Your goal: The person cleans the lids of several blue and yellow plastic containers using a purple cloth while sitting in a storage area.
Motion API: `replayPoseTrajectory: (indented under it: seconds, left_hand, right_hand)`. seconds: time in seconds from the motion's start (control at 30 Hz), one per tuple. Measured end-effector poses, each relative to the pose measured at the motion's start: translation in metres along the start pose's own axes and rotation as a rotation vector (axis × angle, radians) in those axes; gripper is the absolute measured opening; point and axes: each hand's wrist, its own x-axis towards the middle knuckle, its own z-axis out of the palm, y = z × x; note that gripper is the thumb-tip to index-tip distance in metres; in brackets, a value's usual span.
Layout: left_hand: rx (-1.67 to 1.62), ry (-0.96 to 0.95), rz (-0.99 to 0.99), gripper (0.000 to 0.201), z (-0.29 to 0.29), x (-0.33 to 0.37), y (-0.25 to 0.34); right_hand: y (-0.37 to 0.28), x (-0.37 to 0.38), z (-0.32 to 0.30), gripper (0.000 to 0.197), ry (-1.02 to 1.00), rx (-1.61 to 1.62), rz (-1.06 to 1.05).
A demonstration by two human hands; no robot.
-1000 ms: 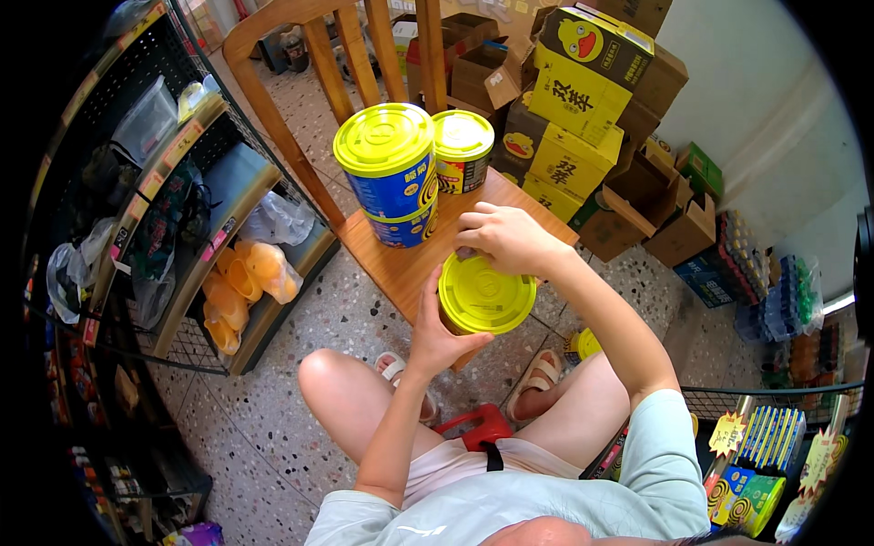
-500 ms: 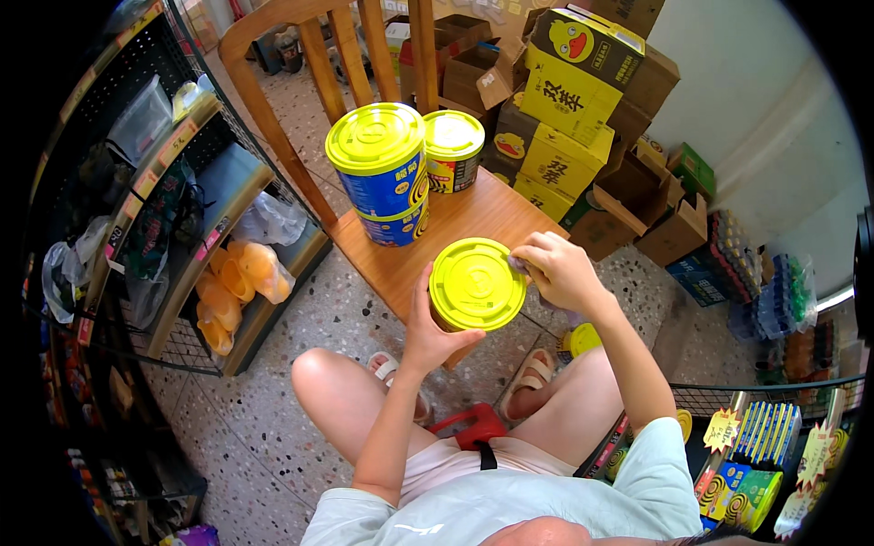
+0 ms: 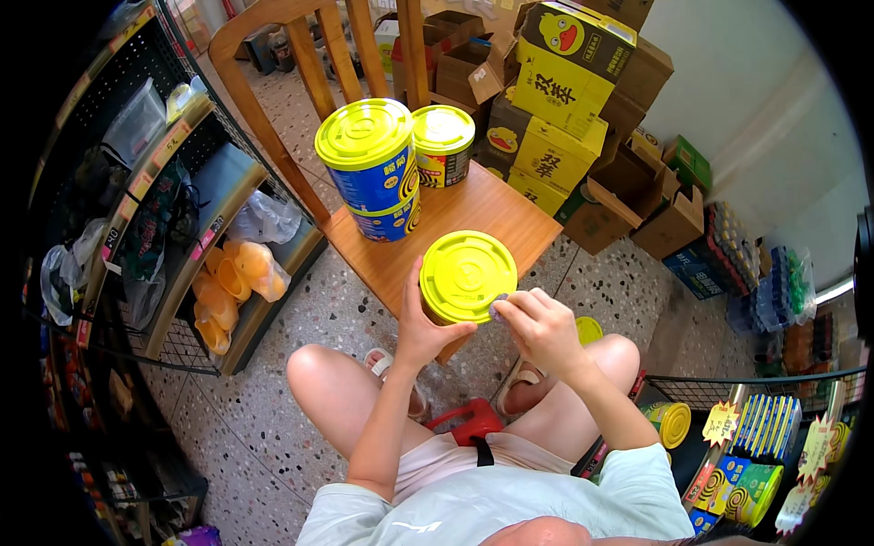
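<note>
"Tub (image 3: 469, 276), yellow lid: posn. & grip, pls."

"Lid up, held at front part of chair seat (image 3: 505, 209). Can't tell from here if base rests on the wood."

"L. hand (image 3: 426, 326)?"

"Clamped round the tub's L. & near side, thumb apart from fingers, lying along the near wall. Reads as a steadying hold: lid left uncovered, R. rim free to reach."

"R. hand (image 3: 544, 329)?"

"Thumb & fingertips together, pinched on small greyish wad (image 3: 498, 308), cloth by the look of it, at lid's near-R. rim. Pinch prob. chosen for control on a narrow edge; a flat palm wd. cover too much."

"Other stock on seat?"

"Two blue tubs (image 3: 364, 187), one stacked on the other, far L. Smaller tub (image 3: 443, 146), yellow lid, just beside them on R. All upright. Stacking prob. saves room & leaves the front for both hands."

"Anything off the seat?"

"One more yellow-lidded container (image 3: 589, 328), low on floor (image 3: 232, 446), seen just past R. hand. Body mostly hidden; reason for that spot n/k."
</note>
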Motion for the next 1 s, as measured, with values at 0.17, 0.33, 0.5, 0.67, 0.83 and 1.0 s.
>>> replayPoseTrajectory:
  seconds: [0.17, 0.33, 0.5, 0.67, 0.83, 1.0]
  left_hand:
    - [-0.023, 0.005, -0.021, 0.125, 0.001, 0.002, 0.0]
    - [-0.006, 0.0, -0.023, 0.124, -0.002, 0.001, 0.003]
    - [0.05, 0.036, -0.045, 0.121, -0.004, 0.001, 0.011]
    - [0.095, 0.03, -0.033, 0.122, -0.004, 0.001, 0.01]
    - [0.22, 0.03, 0.02, 0.125, -0.001, 0.0, 0.012]
    - [0.034, 0.033, 0.0, 0.124, 0.001, 0.001, 0.006]
  right_hand:
    - [-0.02, 0.004, 0.005, 0.032, -0.041, -0.023, -0.033]
    - [-0.016, 0.021, -0.01, 0.021, -0.138, -0.001, -0.012]
    - [-0.002, 0.035, -0.019, 0.014, -0.263, -0.07, -0.034]
    - [0.001, 0.036, -0.017, 0.011, -0.274, -0.132, -0.043]
    - [-0.002, 0.032, -0.014, 0.01, -0.307, -0.084, 0.037]
    - [-0.004, 0.036, -0.009, 0.016, -0.316, 0.192, 0.033]
